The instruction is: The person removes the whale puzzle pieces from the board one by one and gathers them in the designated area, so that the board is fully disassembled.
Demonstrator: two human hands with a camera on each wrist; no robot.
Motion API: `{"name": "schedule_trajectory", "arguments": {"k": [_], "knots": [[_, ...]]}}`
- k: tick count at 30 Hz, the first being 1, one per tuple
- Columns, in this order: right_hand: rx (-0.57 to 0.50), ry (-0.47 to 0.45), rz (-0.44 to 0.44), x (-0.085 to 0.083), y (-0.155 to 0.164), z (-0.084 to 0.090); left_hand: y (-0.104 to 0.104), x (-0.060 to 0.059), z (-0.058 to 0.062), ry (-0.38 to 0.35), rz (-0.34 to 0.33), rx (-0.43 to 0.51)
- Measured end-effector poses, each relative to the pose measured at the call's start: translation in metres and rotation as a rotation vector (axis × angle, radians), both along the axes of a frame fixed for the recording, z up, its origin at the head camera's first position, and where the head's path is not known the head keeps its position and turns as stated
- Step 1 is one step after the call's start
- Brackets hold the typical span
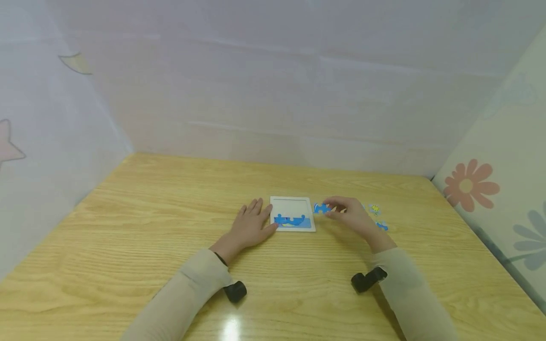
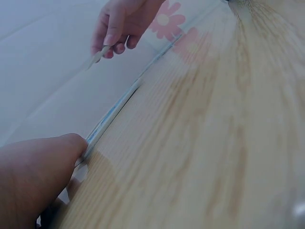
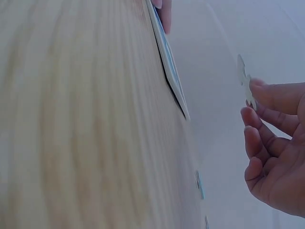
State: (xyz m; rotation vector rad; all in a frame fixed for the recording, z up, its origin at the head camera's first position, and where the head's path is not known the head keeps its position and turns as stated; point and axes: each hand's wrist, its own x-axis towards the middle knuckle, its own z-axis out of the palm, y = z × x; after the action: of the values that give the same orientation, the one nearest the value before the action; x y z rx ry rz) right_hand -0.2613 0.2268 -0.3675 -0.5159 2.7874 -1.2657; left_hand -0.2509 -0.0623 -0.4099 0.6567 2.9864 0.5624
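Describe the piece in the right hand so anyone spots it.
On the wooden table, find the white-framed tray. Just right of it in the head view, the right hand pinches the blue puzzle piece. Unlike the loose pieces farther right, it's held above the table.

left hand (image 2: 40,164): touches flat tray (image 2: 113,114) | right hand (image 2: 125,24): pinches thin piece (image 2: 98,56) above tabletop (image 2: 205,138)

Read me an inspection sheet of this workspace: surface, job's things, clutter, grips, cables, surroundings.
Surface: wood-grain table, glare toward the person.
Job's things: white puzzle frame, with fitted pieces along its near side; loose pieces to its right.
Clutter: nothing seen.
Left grip: fingers extended, touching the frame's left edge.
Right grip: pinches a raised blue piece right of the frame.
Cables: nothing seen.
Surroundings: pale walls, red flower on the right, pink star on the left.
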Motion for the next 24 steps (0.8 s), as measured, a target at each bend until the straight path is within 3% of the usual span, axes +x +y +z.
{"name": "schedule_trajectory", "arguments": {"k": [12,24], "knots": [[-0.008,-0.011,-0.063,0.011,0.033,0.000,0.001,0.000,0.001,-0.002,0.002,-0.004],[0.014,-0.024,-0.074,0.008,0.043,-0.013,0.000,0.001,0.003,0.008,-0.007,0.000]]}}
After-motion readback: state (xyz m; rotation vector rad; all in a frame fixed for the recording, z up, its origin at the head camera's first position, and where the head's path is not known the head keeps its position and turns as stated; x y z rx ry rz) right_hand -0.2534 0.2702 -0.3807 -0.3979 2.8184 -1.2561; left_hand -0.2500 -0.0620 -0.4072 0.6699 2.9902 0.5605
